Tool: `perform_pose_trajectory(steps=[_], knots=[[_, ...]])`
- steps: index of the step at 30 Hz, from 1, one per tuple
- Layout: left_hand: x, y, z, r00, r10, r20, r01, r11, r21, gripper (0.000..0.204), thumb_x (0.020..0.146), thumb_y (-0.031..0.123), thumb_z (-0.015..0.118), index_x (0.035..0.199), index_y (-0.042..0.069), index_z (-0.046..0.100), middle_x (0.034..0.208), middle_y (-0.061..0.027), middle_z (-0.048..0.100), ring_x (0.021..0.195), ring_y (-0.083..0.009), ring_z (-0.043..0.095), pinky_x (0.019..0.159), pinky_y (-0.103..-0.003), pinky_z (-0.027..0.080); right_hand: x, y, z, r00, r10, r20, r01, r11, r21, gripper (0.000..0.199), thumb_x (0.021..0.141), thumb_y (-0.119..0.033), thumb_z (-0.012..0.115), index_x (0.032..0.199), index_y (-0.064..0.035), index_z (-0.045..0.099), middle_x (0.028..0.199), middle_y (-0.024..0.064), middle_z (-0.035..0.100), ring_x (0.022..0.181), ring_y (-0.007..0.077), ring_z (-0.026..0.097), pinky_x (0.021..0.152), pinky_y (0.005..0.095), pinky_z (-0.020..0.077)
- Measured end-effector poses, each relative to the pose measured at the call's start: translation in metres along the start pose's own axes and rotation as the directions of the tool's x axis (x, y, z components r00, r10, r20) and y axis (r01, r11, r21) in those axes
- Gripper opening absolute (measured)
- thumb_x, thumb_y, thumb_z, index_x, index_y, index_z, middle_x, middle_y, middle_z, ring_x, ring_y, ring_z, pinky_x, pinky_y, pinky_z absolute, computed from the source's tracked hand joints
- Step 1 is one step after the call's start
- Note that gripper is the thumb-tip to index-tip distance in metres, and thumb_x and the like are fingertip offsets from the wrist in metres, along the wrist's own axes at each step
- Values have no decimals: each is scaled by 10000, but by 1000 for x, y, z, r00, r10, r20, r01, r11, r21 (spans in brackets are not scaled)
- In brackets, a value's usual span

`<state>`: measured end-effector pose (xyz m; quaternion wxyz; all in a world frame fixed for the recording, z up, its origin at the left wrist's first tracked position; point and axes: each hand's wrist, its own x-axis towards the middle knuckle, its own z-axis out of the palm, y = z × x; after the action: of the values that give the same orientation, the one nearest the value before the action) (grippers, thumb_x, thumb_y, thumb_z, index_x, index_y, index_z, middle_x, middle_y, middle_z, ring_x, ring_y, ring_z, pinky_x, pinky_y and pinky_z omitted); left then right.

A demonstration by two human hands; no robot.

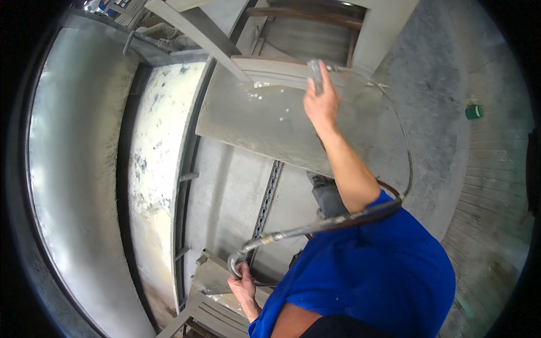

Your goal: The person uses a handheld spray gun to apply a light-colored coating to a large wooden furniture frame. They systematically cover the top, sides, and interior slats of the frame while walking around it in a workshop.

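Note:
My right hand reaches forward with its fingers wrapped round a grey spray gun. A hose leaves the gun, curves down the right side and passes across my blue sleeve. Low on the left, my left hand is closed on a bent part of this grey, paint-stained hose. Just beyond the gun stands a grey-coated furniture frame with brown rails, like a chair. It rests on a flat grey board with pale spots.
A second grey slatted piece stands near my left hand. A chain track runs along the floor. On the left are a pale, stained panel and a large, shiny grey surface. A green can lies at the right.

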<state>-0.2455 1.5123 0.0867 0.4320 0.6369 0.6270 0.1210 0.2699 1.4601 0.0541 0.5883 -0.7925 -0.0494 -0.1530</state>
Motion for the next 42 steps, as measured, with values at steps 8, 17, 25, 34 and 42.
perform_pose_trajectory(steps=[8,17,25,34,42], knots=[[110,42,-18,996,-59,-68,62,997,41,270,989,245,700,971,-25,712,582,-12,538,488,-102,502,445,-284,395,85,-36,222,976,-39,213,24,997,74,539,972,-209,648,1494,-223,515,1287,221,658,1218,408,615,1030,468,493],[258,24,-78,975,42,220,-50,998,30,273,981,253,729,948,-16,703,594,-3,529,505,-90,465,463,-291,372,60,-47,246,989,-45,-142,23,988,-150,548,924,-159,681,1457,-162,557,1147,249,711,1076,430,679,967,473,526],[332,2,-156,968,25,251,-36,999,39,265,990,244,709,945,-17,689,614,-16,562,509,-111,504,476,-301,425,18,-82,218,894,10,-449,-131,962,-241,554,921,-158,663,1462,-128,548,1152,254,713,1057,429,687,957,472,523],[325,15,-181,975,21,222,-19,1000,-9,259,976,237,727,906,-9,682,614,-24,566,516,-110,509,479,-305,416,-3,-141,210,932,30,-361,-126,961,-246,579,923,-165,658,1486,-133,525,1189,263,704,1107,434,675,971,474,517],[270,38,-129,974,53,221,-31,994,-104,196,954,184,757,896,3,709,651,-5,591,572,-97,486,503,-304,377,-18,-148,190,999,-32,33,30,997,65,536,931,-185,662,1457,-140,568,1234,257,696,1193,408,658,1036,398,493]])
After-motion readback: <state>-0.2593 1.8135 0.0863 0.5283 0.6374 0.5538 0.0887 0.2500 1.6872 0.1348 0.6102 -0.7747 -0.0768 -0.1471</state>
